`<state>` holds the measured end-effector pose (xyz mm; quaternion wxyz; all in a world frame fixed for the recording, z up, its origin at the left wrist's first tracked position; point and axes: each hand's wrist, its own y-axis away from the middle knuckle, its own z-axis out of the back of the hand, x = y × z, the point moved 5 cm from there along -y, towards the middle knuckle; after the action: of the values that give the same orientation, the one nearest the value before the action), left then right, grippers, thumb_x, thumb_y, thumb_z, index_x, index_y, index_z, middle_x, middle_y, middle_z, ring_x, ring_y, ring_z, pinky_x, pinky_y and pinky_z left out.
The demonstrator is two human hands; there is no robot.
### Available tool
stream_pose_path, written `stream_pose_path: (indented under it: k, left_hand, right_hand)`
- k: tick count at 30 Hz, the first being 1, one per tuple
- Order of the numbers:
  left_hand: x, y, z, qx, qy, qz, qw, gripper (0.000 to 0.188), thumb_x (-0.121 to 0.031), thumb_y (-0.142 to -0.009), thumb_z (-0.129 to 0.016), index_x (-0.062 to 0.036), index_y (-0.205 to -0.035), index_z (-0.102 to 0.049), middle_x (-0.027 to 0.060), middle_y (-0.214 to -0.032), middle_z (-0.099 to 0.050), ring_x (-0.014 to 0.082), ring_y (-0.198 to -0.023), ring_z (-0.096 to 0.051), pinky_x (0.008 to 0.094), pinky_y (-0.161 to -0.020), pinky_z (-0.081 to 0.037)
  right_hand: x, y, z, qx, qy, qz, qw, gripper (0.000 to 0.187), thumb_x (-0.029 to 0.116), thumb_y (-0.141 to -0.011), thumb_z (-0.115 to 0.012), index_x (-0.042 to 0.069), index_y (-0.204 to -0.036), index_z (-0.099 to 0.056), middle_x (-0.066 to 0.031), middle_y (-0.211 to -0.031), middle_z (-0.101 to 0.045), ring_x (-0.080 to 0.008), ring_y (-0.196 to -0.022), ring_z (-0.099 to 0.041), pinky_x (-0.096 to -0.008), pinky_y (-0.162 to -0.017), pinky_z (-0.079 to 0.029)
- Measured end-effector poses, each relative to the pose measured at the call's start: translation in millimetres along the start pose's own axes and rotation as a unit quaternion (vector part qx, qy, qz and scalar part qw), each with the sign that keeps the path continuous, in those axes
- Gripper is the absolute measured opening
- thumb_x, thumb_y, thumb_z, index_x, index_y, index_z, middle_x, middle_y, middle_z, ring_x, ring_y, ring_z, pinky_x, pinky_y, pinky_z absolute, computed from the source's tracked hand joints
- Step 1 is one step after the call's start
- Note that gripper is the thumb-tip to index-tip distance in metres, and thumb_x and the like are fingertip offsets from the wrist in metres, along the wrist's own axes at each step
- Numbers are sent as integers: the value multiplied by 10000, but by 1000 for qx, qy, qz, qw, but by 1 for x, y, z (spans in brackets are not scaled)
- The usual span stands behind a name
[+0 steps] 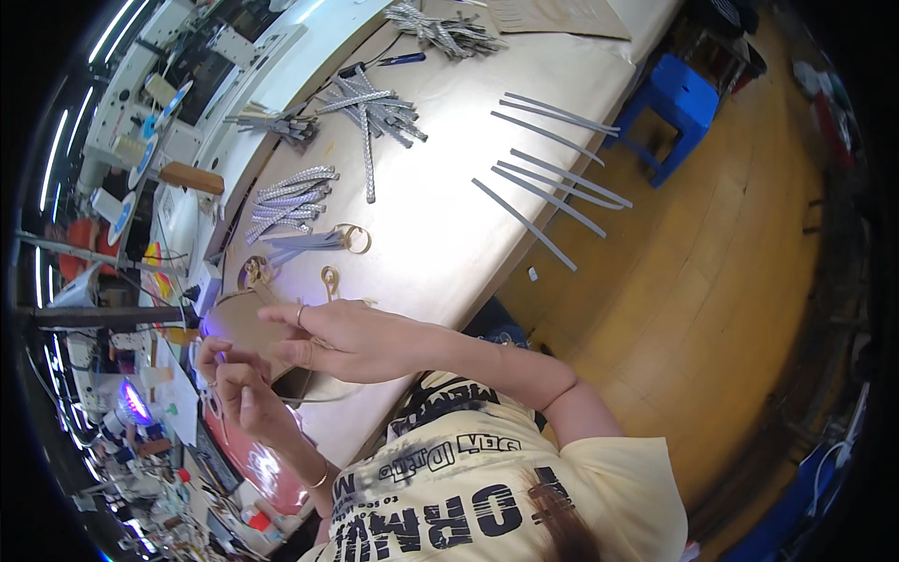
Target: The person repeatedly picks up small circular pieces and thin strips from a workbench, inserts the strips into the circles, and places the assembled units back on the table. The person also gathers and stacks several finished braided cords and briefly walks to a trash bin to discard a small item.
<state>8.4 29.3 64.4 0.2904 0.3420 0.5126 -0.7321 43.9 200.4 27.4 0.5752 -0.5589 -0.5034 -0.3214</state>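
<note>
My left hand (pixel 245 391) is raised at the table's left edge with its fingers curled together; whatever they hold, if anything, is too small to make out. Close beside it, my right hand (pixel 342 342) reaches across with fingers stretched out and the thumb apart, and nothing shows in it. Under and behind the hands lies a brown board (pixel 245 323), partly covered by them. Just beyond are small gold strip coils (pixel 330 279) and a bunch of flat grey strips (pixel 309 242) with a gold loop (pixel 357 240) at its end.
Braided silver straps lie in piles (pixel 290 201) (pixel 375 108) (pixel 445 33) on the pale table (pixel 431 225). Several grey strips (pixel 538 173) overhang its right edge. A blue stool (pixel 679 103) stands on the wooden floor. Sewing machines (pixel 140 103) line the left side.
</note>
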Motion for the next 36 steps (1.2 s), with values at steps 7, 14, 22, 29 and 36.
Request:
stream_pose_path:
  k: [7,14,22,29,36]
  left_hand:
    - [-1,-3,-18,-26,-66,-37,997,267,-308,-819,-485,-86,-671,-478,162,-1384,-382,252,-1166,-470,399,-921,-363]
    - [10,-10,-19,-67,-85,-13,994,176,-170,-902,-489,-55,-1024,-543,203,-1483,-319,319,-1217,-524,415,-959,-387]
    - [59,9,31,-130,-109,136,976,202,-25,-947,-516,-11,-1144,-557,145,-1459,-395,174,-1117,-549,284,-898,-427]
    - [75,29,45,-155,-113,199,961,187,-34,-962,-536,-15,-1144,-573,123,-1458,-395,107,-1031,-528,250,-875,-426]
    - [70,13,32,-127,-145,189,963,173,-46,-939,-577,-21,-1108,-607,127,-1417,-453,138,-1063,-533,274,-877,-437]
  right_hand:
    - [-16,-8,-25,185,-216,-56,957,373,334,-1022,-538,-20,-946,-630,-50,-778,-637,-119,-782,-646,-259,-675,-523]
    - [-15,0,50,82,-23,-161,983,222,193,-1000,-561,-11,-1040,-637,-71,-882,-664,-111,-781,-642,-281,-620,-527]
    - [-36,43,391,-219,551,-403,697,476,428,-954,-580,-16,-820,-686,-170,-721,-677,-295,-680,-671,-393,-675,-515]
    - [-79,62,449,-223,439,-441,750,538,479,-898,-659,-54,-832,-684,-116,-708,-660,-186,-624,-643,-322,-593,-545]
    - [-72,53,449,-218,491,-490,687,621,578,-807,-697,-39,-733,-687,-158,-677,-669,-224,-591,-658,-352,-563,-532]
